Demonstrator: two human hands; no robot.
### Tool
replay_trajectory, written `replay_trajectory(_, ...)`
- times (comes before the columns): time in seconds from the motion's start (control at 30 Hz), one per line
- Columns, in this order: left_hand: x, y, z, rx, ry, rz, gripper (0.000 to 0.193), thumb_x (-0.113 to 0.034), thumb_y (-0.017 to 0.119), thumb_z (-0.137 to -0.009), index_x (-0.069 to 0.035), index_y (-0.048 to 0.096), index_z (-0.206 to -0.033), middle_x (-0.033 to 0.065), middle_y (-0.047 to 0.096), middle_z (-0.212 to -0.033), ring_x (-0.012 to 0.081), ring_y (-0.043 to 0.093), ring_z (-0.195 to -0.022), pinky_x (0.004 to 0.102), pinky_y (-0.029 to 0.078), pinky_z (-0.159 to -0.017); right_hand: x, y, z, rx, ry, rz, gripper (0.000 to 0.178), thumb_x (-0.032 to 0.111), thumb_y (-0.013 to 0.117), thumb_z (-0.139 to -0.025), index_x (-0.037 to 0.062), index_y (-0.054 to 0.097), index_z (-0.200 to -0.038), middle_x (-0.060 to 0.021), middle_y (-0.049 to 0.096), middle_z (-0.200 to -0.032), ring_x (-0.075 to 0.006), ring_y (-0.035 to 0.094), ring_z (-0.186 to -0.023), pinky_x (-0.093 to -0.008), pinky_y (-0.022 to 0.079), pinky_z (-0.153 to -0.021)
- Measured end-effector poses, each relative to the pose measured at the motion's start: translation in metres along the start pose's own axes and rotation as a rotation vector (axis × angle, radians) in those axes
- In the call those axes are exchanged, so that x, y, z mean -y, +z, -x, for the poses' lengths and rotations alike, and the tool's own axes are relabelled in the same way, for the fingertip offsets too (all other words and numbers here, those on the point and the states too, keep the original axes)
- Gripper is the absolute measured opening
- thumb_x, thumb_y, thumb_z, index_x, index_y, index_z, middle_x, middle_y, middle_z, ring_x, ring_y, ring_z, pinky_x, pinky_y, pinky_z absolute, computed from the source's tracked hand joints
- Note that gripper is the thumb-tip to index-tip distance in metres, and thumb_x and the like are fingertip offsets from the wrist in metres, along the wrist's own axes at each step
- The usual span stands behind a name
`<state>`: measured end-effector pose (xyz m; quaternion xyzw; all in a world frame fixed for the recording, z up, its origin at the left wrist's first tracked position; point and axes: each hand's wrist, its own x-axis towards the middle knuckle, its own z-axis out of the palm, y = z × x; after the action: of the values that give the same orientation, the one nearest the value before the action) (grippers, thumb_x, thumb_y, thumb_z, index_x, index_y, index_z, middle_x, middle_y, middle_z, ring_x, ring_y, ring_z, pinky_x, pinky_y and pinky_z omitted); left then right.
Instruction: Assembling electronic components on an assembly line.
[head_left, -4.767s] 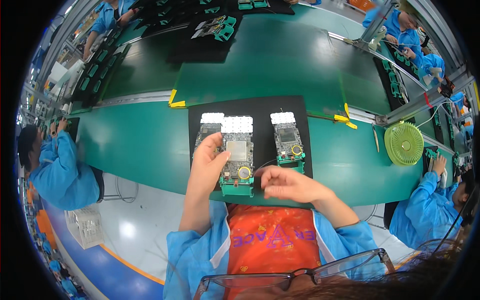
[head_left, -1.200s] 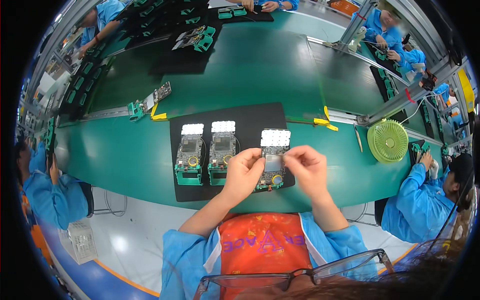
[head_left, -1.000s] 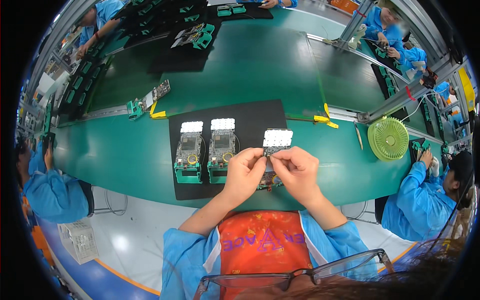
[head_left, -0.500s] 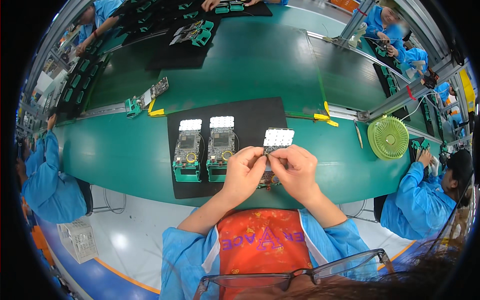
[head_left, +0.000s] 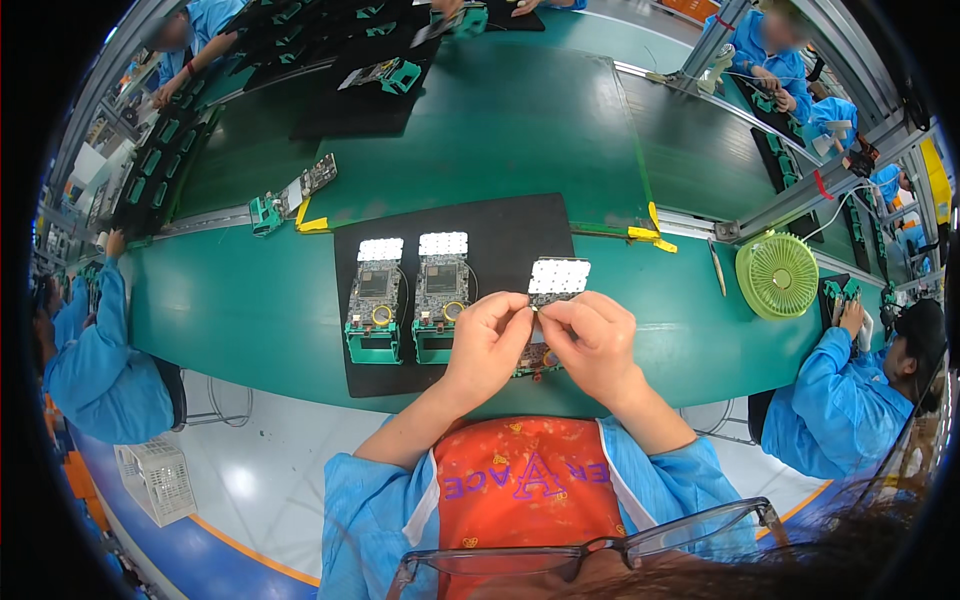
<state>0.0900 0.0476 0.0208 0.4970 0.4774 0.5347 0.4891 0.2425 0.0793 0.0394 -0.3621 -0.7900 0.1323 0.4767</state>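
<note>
Fingertips of my left hand [head_left: 485, 345] and my right hand [head_left: 597, 348] meet in a pinch over the middle of a circuit board with a white keypad sheet [head_left: 560, 274]. A tiny pale part shows between the fingertips; its kind is too small to make out. My hands cover most of this board, and its lower end shows between my wrists. To the left, two similar circuit boards [head_left: 376, 285] [head_left: 441, 283] lie side by side on a black mat [head_left: 505, 232]. Each has a white keypad at the far end, a yellow ring and a green plastic frame.
Beyond the mat, another board with a green frame [head_left: 266, 213] rests at the conveyor edge [head_left: 450, 130]. A green fan [head_left: 776, 276] and a thin pointed tool [head_left: 718, 270] are on the right. Co-workers sit left [head_left: 100, 360] and right [head_left: 845, 400]; others work opposite.
My hands stay nearly still, and a pale speck now shows between my fingertips. Across the table, a co-worker's hand has lifted a green-framed board. The left co-worker's hand has shifted slightly.
</note>
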Motion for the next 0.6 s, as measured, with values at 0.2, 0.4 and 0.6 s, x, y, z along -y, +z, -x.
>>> replay_trajectory(0.2, 0.002, -0.002, 0.000, 0.034, -0.029, -0.006, 0.006, 0.000, 0.056, -0.090, 0.003, 0.060, -0.087, 0.0004, 0.059, -0.074, 0.0030, 0.051, -0.064, 0.0224, 0.041, -0.053, 0.000, -0.005, 0.002, 0.045, -0.038, 0.071, 0.015, 0.001, 0.073, -0.068, 0.0063, 0.066, -0.079, -0.0056, 0.060, -0.067, -0.0235, 0.059, -0.059, -0.0349, 0.048, -0.051)
replay_trajectory(0.4, 0.003, 0.009, 0.002, -0.029, 0.082, -0.049, 0.003, 0.002, 0.057, -0.088, 0.002, 0.057, -0.085, 0.0021, 0.054, -0.074, 0.0048, 0.052, -0.064, 0.0236, 0.042, -0.053, 0.007, -0.015, -0.003, 0.121, 0.231, -0.123, 0.010, -0.001, 0.073, -0.072, 0.0054, 0.067, -0.077, -0.0060, 0.061, -0.069, -0.0167, 0.056, -0.055, -0.0296, 0.043, -0.048)
replay_trajectory(0.6, -0.006, 0.013, 0.000, -0.088, 0.375, -0.289, 0.006, 0.004, 0.059, -0.079, 0.001, 0.055, -0.081, 0.0109, 0.055, -0.073, 0.0212, 0.056, -0.063, 0.0325, 0.045, -0.056, 0.007, -0.018, -0.002, 0.141, 0.517, -0.314, 0.006, 0.000, 0.073, -0.074, 0.0009, 0.068, -0.075, -0.0010, 0.061, -0.067, -0.0034, 0.046, -0.055, -0.0217, 0.036, -0.048)
